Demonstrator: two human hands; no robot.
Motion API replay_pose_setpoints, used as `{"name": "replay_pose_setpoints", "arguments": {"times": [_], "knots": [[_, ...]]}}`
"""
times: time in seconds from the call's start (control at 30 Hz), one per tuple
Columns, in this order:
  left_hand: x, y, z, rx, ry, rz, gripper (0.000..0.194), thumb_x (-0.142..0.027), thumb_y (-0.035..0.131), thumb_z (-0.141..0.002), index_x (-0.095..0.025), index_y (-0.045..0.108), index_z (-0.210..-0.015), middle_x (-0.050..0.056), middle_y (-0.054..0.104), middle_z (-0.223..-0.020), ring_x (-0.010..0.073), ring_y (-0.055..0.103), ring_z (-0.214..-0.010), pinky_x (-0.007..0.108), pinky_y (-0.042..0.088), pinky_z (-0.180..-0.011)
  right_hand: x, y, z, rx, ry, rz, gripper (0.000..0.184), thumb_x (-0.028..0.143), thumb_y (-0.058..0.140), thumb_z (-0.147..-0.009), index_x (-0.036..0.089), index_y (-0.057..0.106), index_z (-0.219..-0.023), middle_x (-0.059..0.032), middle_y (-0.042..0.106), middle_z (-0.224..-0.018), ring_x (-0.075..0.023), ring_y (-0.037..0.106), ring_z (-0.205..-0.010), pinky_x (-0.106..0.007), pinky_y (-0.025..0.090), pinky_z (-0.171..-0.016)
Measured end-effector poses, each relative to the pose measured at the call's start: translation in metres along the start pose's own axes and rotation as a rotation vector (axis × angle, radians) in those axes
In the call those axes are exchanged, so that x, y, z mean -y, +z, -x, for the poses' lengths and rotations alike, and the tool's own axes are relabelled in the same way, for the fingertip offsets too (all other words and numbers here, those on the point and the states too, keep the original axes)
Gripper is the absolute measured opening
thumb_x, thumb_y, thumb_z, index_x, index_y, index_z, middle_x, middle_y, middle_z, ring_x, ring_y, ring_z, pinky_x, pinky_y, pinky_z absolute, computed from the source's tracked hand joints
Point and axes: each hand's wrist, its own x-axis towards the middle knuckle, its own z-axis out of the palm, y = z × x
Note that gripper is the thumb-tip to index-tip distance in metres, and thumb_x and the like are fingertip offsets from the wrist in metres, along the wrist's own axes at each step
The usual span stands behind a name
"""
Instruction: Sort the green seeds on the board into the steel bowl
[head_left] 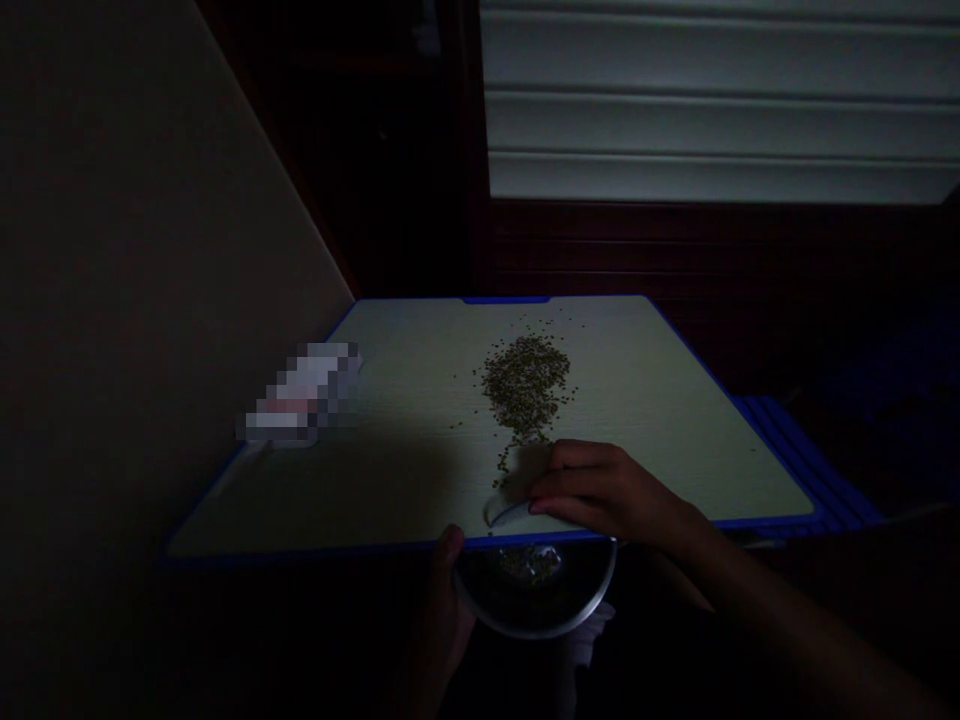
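Observation:
A pile of small dark beans or seeds [529, 380] lies spread on the pale tabletop [405, 370], with a thin trail reaching toward the near edge. My right hand [600, 490] is low over the table near that edge, its fingers closed on a thin pale piece with a curved rim [511, 513]; its exact kind is too dark to tell. Below the edge is a round metal bowl [536, 625], with some of the same seeds inside. My left hand [450, 590] grips the bowl's left side, thumb up by the table edge. The bowl's far rim is hidden under the tabletop.
A blurred-out white packet [300, 395] lies at the table's left side, against the wall [150, 250]. Blue edging runs around the tabletop. Blue striped cloth [810, 460] is at the right, and a pale slatted panel [712, 110] stands behind. The room is dim.

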Motion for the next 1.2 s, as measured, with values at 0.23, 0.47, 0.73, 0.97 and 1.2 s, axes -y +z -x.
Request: {"name": "replay_pose_setpoints", "arguments": {"times": [0.23, 0.47, 0.73, 0.97, 1.2], "knots": [[0.001, 0.006, 0.003, 0.058, 0.004, 0.009, 0.035, -0.037, 0.067, -0.076, -0.014, 0.073, -0.1, 0.011, 0.076, -0.106, 0.0328, 0.058, -0.12, 0.048, 0.04, -0.106, 0.001, 0.002, -0.007, 0.034, -0.024, -0.033, 0.018, 0.026, 0.059, -0.096, 0.021, 0.071, -0.108, -0.0052, 0.067, -0.091, -0.0147, 0.062, -0.082, -0.029, 0.053, -0.073], [0.002, -0.005, -0.002, 0.142, -0.001, -0.007, 0.031, -0.042, 0.069, -0.074, -0.014, 0.074, -0.085, 0.01, 0.077, -0.093, 0.0341, 0.063, -0.111, 0.048, 0.043, -0.102, 0.002, 0.002, -0.004, 0.043, -0.034, -0.066, 0.016, 0.025, 0.06, -0.095, 0.017, 0.072, -0.103, -0.0056, 0.067, -0.091, -0.0143, 0.062, -0.083, -0.028, 0.052, -0.075], [0.002, -0.001, 0.002, -0.006, 0.006, -0.04, 0.038, -0.04, 0.067, -0.075, -0.012, 0.072, -0.101, 0.012, 0.077, -0.099, 0.0336, 0.061, -0.115, 0.048, 0.043, -0.103, 0.004, 0.0, -0.002, 0.021, -0.008, -0.013, 0.016, 0.026, 0.06, -0.095, 0.017, 0.072, -0.099, -0.0057, 0.067, -0.086, -0.0146, 0.063, -0.079, -0.027, 0.052, -0.072], [0.002, -0.003, 0.001, -0.079, 0.057, -0.003, 0.052, -0.03, 0.064, -0.081, -0.014, 0.059, -0.13, 0.011, 0.076, -0.105, 0.0301, 0.062, -0.115, 0.044, 0.044, -0.103, 0.001, 0.004, -0.001, -0.074, 0.003, 0.079, 0.017, 0.024, 0.057, -0.095, 0.017, 0.069, -0.104, -0.0065, 0.069, -0.09, -0.0157, 0.063, -0.081, -0.029, 0.052, -0.072], [-0.001, -0.003, 0.004, -0.066, 0.057, -0.028, 0.039, -0.029, 0.065, -0.081, -0.016, 0.066, -0.119, 0.01, 0.077, -0.102, 0.0295, 0.064, -0.113, 0.043, 0.044, -0.103, 0.0, 0.001, 0.0, -0.151, 0.105, 0.199, 0.016, 0.024, 0.056, -0.092, 0.018, 0.063, -0.078, -0.0012, 0.058, -0.068, -0.013, 0.052, -0.061, -0.026, 0.041, -0.055]]}}
